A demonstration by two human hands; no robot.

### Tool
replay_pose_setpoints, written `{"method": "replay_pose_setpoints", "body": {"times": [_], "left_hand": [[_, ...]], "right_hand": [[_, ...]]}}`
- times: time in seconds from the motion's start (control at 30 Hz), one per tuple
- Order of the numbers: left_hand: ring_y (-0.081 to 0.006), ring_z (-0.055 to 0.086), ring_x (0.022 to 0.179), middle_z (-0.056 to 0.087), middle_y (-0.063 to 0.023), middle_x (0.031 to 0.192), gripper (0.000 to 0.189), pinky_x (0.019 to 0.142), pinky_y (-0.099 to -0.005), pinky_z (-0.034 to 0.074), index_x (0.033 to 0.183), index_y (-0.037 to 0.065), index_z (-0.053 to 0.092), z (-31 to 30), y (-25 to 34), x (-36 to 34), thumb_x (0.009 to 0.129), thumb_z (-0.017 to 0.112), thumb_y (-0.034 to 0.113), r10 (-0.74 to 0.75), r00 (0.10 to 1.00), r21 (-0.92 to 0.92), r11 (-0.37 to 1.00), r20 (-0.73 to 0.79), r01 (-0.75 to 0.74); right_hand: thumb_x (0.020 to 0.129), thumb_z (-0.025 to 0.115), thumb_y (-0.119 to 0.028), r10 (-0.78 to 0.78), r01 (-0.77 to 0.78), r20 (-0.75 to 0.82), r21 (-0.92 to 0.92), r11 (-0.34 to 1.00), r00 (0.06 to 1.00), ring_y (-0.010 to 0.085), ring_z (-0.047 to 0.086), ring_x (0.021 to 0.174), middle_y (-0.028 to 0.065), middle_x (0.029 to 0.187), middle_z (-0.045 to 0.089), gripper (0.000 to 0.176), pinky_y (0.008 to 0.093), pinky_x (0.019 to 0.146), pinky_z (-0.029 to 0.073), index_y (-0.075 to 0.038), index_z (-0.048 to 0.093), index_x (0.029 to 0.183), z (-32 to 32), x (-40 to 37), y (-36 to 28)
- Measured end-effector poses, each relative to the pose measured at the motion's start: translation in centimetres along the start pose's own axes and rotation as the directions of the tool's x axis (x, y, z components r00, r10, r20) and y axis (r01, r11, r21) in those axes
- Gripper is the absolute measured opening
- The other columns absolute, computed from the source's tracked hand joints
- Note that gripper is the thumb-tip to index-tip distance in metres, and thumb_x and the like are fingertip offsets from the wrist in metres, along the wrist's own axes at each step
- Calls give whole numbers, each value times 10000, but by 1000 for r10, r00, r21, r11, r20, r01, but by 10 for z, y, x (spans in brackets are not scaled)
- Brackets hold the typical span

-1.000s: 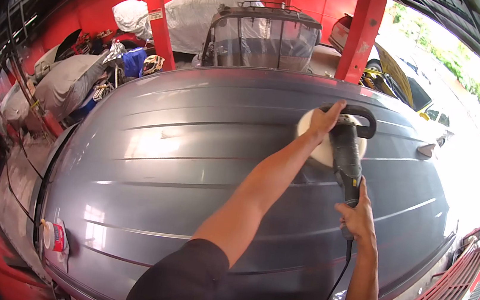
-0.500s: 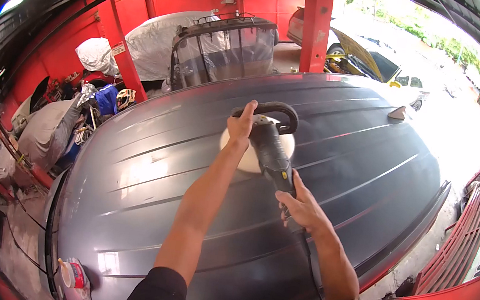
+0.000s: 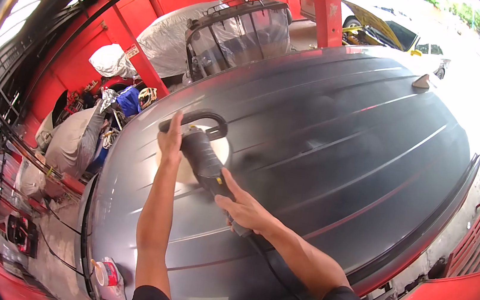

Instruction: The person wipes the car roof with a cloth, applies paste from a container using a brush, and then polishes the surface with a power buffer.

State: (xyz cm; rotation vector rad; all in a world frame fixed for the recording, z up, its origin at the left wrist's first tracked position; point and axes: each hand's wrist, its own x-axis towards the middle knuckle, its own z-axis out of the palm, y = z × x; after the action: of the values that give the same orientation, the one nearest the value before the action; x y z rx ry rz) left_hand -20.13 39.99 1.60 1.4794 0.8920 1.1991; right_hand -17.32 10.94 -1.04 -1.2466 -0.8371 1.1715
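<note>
Black rotary polisher sits on the left part of the roof, nearer the person's edge. It has a stubby dark body that narrows toward the rear, with a small yellow mark on its side. A black loop handle arches over the head, and a round cream-white foam pad lies flat against the panel, partly hidden by the body. A black power cord trails from the rear end toward the person.

Left hand is at the left end of the loop handle, fingers wrapped round it and thumb up along the bar. Right hand is clenched round the rear barrel of the polisher, with the index finger stretched forward along the top. Both forearms are bare below dark sleeves.

The pad rests on the glossy grey ribbed vehicle roof, whose long raised ribs run across it and show blurred reflections. A small grey fin antenna sits at the far end. A red-and-white tub stands on a rag at the near left corner, well apart from the polisher.

Beyond the roof are a red steel pillar, a roof-racked vehicle under clear plastic sheet, a silver-covered car and bundled grey covers along the red wall.
</note>
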Motion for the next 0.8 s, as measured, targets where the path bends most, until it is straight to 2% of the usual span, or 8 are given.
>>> {"method": "replay_pose_setpoints", "body": {"times": [0.07,0.27,0.4,0.47,0.6,0.67,0.73,0.8], "left_hand": [[-201,640,932,688,-148,1062,643,860,-334,492,1094,-98,674,-22,-11,22,747,828,421,15,996,56,998,-93,-10],[-201,643,876,682,-127,1008,581,781,-351,513,1033,-77,685,-58,0,38,755,823,413,66,989,168,985,-129,-44],[-187,624,837,669,-106,979,552,747,-349,509,1029,-64,690,-63,-10,50,774,813,410,74,990,177,983,-117,-52],[-169,605,830,653,-90,960,543,740,-333,496,1015,-61,692,-63,-23,63,777,813,412,98,992,60,994,-76,-93],[-132,577,821,630,-33,913,432,758,-315,475,958,-3,709,-2,-11,44,818,775,400,101,995,53,993,-10,-101],[-132,576,832,630,-27,906,431,760,-316,471,932,2,704,33,-5,39,811,779,408,-5,998,46,999,60,2],[-155,581,874,649,-45,949,490,799,-328,473,996,-14,698,75,1,33,799,783,427,-56,992,27,998,112,53],[-163,581,890,656,-49,971,509,827,-327,475,1009,-14,698,119,11,15,797,784,440,-90,978,-63,993,188,104]], "right_hand": [[984,548,-310,-2,2,35,25,1000,999,132,563,603,58,817,538,785,292,525,493,-223,72,1602,8,17,4],[997,542,-332,-11,-15,162,155,988,987,145,570,625,59,830,547,771,305,555,498,-213,78,1601,25,55,11],[989,552,-304,-30,1,154,189,982,988,148,577,647,67,858,556,786,303,546,500,-159,76,1599,25,54,7],[983,554,-286,-62,35,148,178,983,987,148,579,654,73,868,558,789,304,546,502,-141,81,1597,17,52,6],[964,560,-245,-56,53,79,39,998,995,149,585,675,91,898,563,792,309,549,507,-112,98,1593,-31,30,-16],[966,562,-251,-58,61,78,-32,998,995,147,582,678,91,901,564,787,308,551,506,-115,105,1593,-64,21,-25],[969,563,-256,-67,73,62,-102,992,996,144,579,680,92,903,564,782,306,552,506,-119,112,1593,-90,6,-40],[978,559,-264,20,-25,-76,-71,997,997,139,569,678,91,899,565,764,301,559,502,-135,125,1593,-111,-20,-63]]}}
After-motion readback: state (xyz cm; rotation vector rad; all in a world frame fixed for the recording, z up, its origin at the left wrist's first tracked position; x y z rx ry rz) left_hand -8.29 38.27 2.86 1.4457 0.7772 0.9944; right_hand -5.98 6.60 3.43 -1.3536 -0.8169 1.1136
